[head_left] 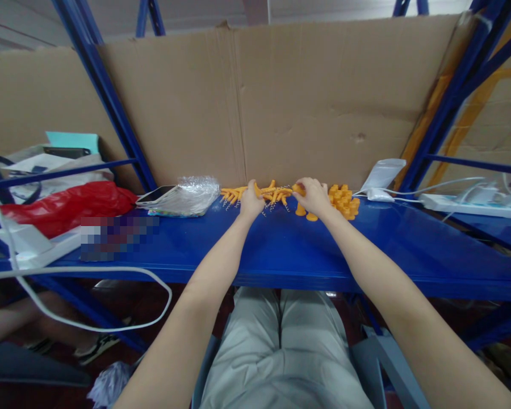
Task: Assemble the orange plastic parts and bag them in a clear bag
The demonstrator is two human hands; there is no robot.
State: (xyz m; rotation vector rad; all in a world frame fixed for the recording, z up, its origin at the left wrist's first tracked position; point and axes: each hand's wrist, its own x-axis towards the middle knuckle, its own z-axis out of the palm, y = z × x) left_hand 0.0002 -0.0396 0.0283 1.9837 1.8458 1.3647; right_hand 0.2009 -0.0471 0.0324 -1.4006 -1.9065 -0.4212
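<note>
On the blue shelf top lies a pile of orange-handled corkscrews [276, 194] with thin metal spirals. My left hand [251, 200] is over this pile, its fingers closed on one corkscrew [258, 191]; its spiral is mostly hidden. To the right, my right hand [314, 196] pinches an orange plastic piece [298, 189] at its fingertips. Beneath and beside that hand stand several similar orange flared pieces [344, 203], grouped closely, a few of them partly covered by the hand. The two hands are a short way apart.
A cardboard sheet [289, 102] rises behind the shelf. Left are clear plastic bags [191, 196], a phone [158, 195], a red bag [76, 207] and a power strip [59, 244] with a looping white cable. Another power strip [472, 205] lies right, near a white pouch [381, 179].
</note>
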